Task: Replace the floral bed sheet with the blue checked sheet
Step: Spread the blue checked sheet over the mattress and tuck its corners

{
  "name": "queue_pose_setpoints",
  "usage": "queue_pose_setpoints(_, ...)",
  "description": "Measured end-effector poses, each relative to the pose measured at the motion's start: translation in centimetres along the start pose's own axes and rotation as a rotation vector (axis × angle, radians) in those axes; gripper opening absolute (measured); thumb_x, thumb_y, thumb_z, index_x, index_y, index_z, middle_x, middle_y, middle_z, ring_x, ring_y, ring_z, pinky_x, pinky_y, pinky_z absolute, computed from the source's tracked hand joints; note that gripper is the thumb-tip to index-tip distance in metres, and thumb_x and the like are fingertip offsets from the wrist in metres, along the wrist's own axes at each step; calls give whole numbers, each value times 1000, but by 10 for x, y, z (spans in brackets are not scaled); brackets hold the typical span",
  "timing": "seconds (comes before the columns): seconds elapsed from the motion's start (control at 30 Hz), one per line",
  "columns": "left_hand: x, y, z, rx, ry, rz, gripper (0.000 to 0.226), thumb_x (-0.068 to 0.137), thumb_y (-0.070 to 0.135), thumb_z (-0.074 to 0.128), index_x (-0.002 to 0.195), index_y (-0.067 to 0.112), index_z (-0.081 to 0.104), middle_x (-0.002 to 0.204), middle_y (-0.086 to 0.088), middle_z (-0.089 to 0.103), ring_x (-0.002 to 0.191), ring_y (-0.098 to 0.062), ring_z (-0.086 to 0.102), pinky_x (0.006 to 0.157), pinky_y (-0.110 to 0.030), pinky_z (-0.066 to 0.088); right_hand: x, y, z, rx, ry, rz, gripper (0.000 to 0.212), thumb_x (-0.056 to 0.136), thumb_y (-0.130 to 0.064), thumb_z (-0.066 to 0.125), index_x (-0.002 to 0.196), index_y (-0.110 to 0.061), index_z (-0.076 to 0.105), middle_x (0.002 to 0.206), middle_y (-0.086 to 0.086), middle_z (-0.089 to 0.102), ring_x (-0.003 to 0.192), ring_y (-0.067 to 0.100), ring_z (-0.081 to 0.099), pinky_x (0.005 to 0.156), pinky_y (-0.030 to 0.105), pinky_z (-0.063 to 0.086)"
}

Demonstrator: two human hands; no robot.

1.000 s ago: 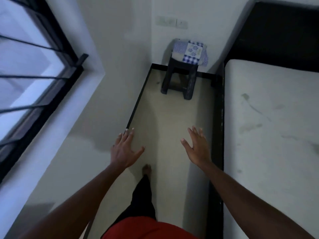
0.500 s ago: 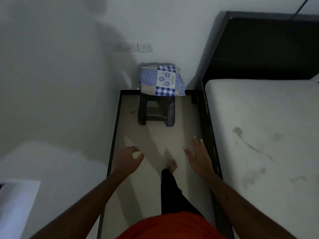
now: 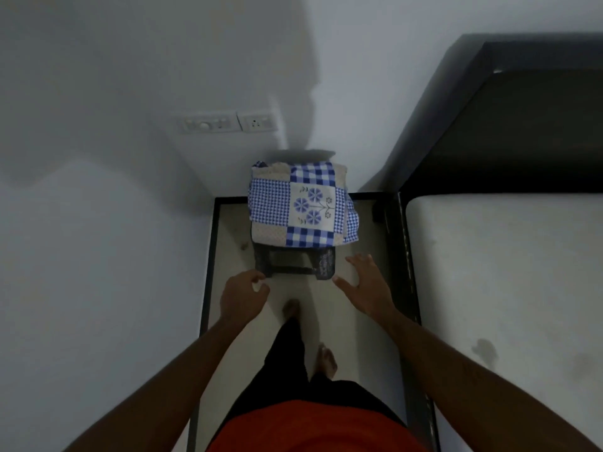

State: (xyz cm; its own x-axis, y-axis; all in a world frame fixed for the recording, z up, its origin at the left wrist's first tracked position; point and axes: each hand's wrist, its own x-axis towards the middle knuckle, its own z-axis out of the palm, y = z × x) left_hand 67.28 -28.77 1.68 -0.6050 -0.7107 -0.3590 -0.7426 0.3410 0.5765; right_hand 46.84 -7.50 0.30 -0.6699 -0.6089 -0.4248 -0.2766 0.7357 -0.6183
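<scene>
We find the folded blue checked sheet (image 3: 301, 205) on the dark stool (image 3: 293, 267) at the frame's centre, just above our right hand (image 3: 367, 285), spread flat and empty, which reaches a touch nearer its lower edge than our left hand (image 3: 243, 296), fingers (image 3: 259, 283) loosely curled round nothing.

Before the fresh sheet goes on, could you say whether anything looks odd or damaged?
The bare mattress carries several dark stains; the folded checked sheet overhangs the stool on the bed side.

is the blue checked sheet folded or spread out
Folded: the blue checked sheet lies as a compact square stack on the dark stool, layered edges showing at its right side. The mattress is bare.
</scene>
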Motion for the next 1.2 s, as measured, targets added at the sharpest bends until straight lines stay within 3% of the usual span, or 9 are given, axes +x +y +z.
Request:
queue_pose_setpoints(0.13, 106, 7, 13, 102, -16, 257, 36, 70, 24, 67, 101, 7, 72, 96, -14, 72, 88, -32, 67, 73, -40, 56, 98, -5, 6, -45, 8, -37, 86, 81, -48, 78, 152, -21, 39, 163, 2, 27, 154, 26, 12, 123, 44, 20)
queue_pose_setpoints(0.3, 227, -22, 55, 503, -214, 489, 75, 59, 44, 62, 129, 19, 58, 126, -9, 60, 117, -34, 57, 76, -43, 52, 213, 14, 57, -108, 20, -243, 107, 67, -80, 57, 155, -26, 31, 165, 1, 19, 152, 23, 1, 120, 52, 15)
queue_pose_setpoints(0.43, 271, -38, 93, 728, -352, 484, 107, 49, 42, 80, 147, 21, 43, 142, -14, 49, 128, -37, 48, 82, -46, 47, 263, 30, 99, -351, -81, -372, 114, 67, -80, 57, 160, -27, 17, 169, 3, 2, 154, 25, -6, 121, 53, 0)
queue_pose_setpoints(0.53, 274, -38, 111, 820, -310, 474, 104, 48, 38, 85, 144, 21, 47, 138, -14, 51, 123, -38, 50, 80, -45, 44, 270, 41, 117, -491, -86, -386, 111, 75, -56, 73, 161, -28, 8, 169, 4, -2, 154, 28, -5, 122, 55, 1)
queue_pose_setpoints(0.67, 283, -38, 107, 887, -298, 512, 95, 45, 43, 89, 131, 23, 56, 125, -10, 60, 106, -37, 59, 72, -45, 49, 276, 44, 109, -547, -160, -404, 97, 84, -39, 70, 161, -29, 10, 169, 5, 3, 155, 29, 4, 121, 53, 9)
queue_pose_setpoints(0.83, 297, 14, 70, 780, -347, 530, 45, 72, 33, 75, 115, 23, 67, 106, -6, 70, 90, -31, 65, 72, -41, 55, 279, 13, 66, -469, -229, -292, 63, 85, -20, 66, 146, -19, 48, 145, 12, 54, 128, 34, 54, 100, 50, 48)
queue_pose_setpoints(0.97, 283, 82, 35, 558, -280, 546, 50, 73, 31, 46, 114, 17, 72, 108, -10, 72, 99, -31, 65, 82, -38, 52, 257, -12, 19, -434, -94, -280, 58, 83, -30, 67, 139, -22, 54, 126, 8, 66, 113, 33, 61, 92, 48, 50)
queue_pose_setpoints(1.1, 257, 128, 10, 523, -378, 561, 39, 89, 32, 56, 123, 17, 69, 118, -9, 70, 109, -28, 62, 89, -33, 45, 224, -25, -35, -410, 0, -203, 31, 84, -31, 64, 115, -28, 67, 112, 2, 71, 107, 31, 64, 89, 41, 48)
queue_pose_setpoints(1.2, 235, 162, 1, 541, -509, 581, 34, 91, 26, 51, 116, 12, 69, 109, -10, 71, 98, -26, 65, 86, -33, 49, 191, -24, -82, -415, -68, -159, 32, 86, -21, 62, 116, -26, 69, 116, 7, 71, 111, 33, 63, 87, 38, 47)
